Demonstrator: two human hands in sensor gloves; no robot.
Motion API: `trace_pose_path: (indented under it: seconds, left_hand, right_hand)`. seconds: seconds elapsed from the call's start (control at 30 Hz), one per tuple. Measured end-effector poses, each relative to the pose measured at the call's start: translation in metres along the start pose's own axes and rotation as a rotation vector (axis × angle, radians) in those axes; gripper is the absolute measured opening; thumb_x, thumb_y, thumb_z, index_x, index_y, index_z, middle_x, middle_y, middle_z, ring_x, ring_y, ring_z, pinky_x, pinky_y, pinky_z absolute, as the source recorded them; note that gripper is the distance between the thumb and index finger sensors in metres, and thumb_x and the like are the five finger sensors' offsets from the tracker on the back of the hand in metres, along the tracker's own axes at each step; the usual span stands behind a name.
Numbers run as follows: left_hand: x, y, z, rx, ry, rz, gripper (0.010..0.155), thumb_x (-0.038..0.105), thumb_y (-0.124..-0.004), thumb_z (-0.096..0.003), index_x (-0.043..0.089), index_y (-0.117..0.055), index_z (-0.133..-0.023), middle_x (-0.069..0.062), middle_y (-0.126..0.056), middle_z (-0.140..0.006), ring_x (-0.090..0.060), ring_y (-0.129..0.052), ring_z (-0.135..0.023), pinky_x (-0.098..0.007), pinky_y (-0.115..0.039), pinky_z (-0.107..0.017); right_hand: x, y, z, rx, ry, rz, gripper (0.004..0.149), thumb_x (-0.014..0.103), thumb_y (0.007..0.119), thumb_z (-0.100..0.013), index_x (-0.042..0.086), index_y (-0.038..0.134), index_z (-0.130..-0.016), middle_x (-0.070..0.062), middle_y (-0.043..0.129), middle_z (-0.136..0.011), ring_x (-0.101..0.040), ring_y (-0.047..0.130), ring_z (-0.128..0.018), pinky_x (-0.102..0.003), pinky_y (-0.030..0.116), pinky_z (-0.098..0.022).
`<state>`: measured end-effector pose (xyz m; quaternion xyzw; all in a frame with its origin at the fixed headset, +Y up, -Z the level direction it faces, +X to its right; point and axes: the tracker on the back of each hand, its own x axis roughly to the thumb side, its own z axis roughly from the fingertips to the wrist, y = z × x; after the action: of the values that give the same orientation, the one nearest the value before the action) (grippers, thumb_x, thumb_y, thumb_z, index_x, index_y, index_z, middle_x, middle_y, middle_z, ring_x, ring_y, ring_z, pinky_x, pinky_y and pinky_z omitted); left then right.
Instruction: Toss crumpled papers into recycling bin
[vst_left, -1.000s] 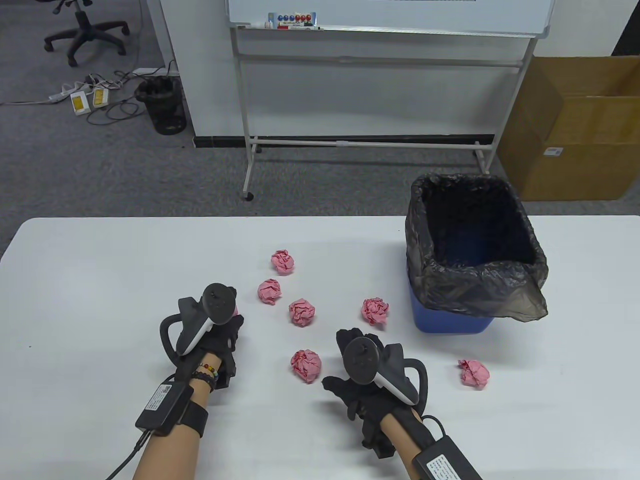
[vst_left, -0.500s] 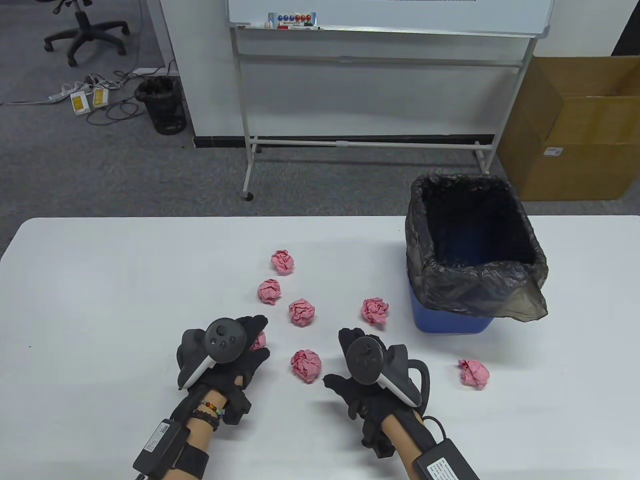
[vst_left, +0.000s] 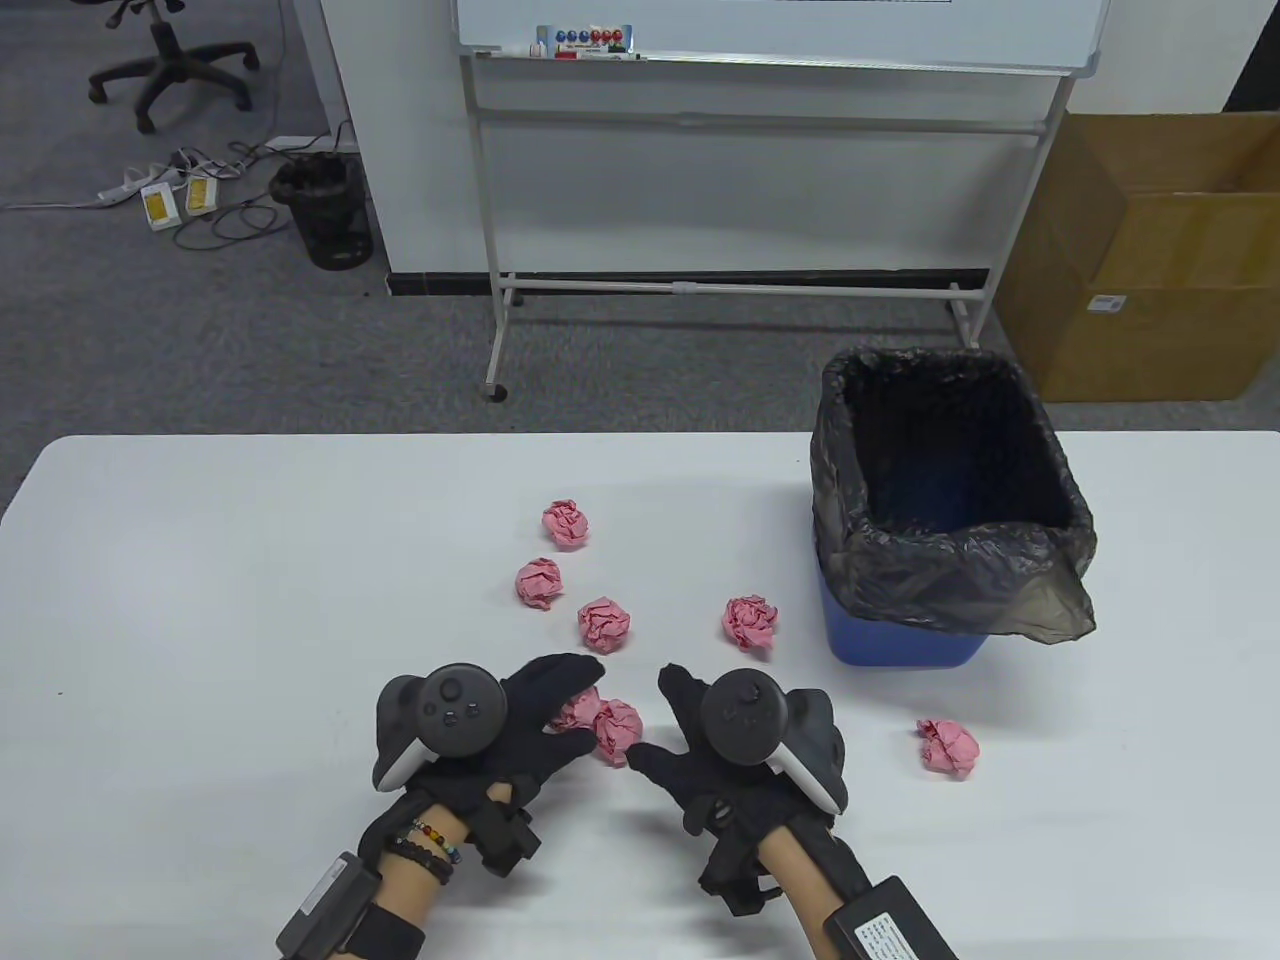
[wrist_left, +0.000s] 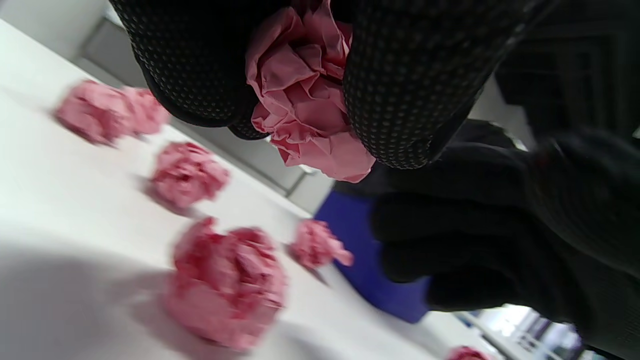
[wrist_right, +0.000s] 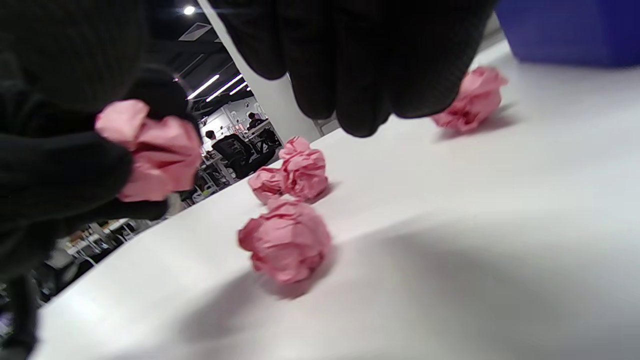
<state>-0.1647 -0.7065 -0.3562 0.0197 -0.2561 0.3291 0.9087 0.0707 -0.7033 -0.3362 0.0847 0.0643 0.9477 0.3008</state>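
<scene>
The left hand (vst_left: 520, 725) grips a pink paper ball (wrist_left: 305, 95) above the bench (vst_left: 200, 600), likely carrying it toward the bin (vst_left: 950, 500). The right hand (vst_left: 715, 745) hovers open beside another ball (vst_left: 618, 730).

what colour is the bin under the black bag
Blue; the bin shows it best in the table view, below the black bag.

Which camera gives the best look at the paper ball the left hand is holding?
The left wrist view: the held ball sits sharp between the left hand's fingers. The table view shows only a pink sliver; the right wrist view shows it at the side.
</scene>
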Motion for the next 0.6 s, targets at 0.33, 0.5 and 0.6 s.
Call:
trace_pose_path:
  seconds: [0.33,0.5,0.6]
  left_hand:
    - [0.027,-0.02,-0.002,-0.015,-0.148,-0.003,0.07,0.032,-0.1,-0.037,0.023,-0.071,-0.1,-0.008,-0.078,-0.106,-0.03,-0.091,-0.091,-0.043,-0.087,-0.063]
    - [0.032,-0.022,-0.001,-0.01,-0.177,-0.011,0.069,0.033,-0.101,-0.0366,0.024,-0.072,-0.099,-0.006,-0.078,-0.106,-0.029,-0.091,-0.092,-0.043,-0.087,-0.063]
    - [0.032,-0.022,0.0,-0.005,-0.173,-0.022,0.07,0.035,-0.1,-0.0372,0.025,-0.07,-0.1,-0.006,-0.077,-0.108,-0.029,-0.09,-0.093,-0.044,-0.085,-0.064]
  right_hand:
    - [-0.014,0.013,-0.009,0.169,0.056,-0.299,0.096,0.065,0.083,-0.03,0.01,0.057,-0.104,-0.014,0.086,-0.095,-0.033,0.099,-0.079,-0.041,0.086,-0.054]
    - [-0.019,0.014,-0.011,0.179,0.118,-0.433,0.085,0.056,0.088,-0.033,0.006,0.066,-0.098,-0.012,0.094,-0.083,-0.03,0.105,-0.065,-0.038,0.089,-0.046]
    - [-0.02,0.011,-0.012,0.164,0.131,-0.435,0.082,0.054,0.089,-0.033,0.006,0.069,-0.096,-0.012,0.097,-0.079,-0.028,0.107,-0.059,-0.036,0.091,-0.041]
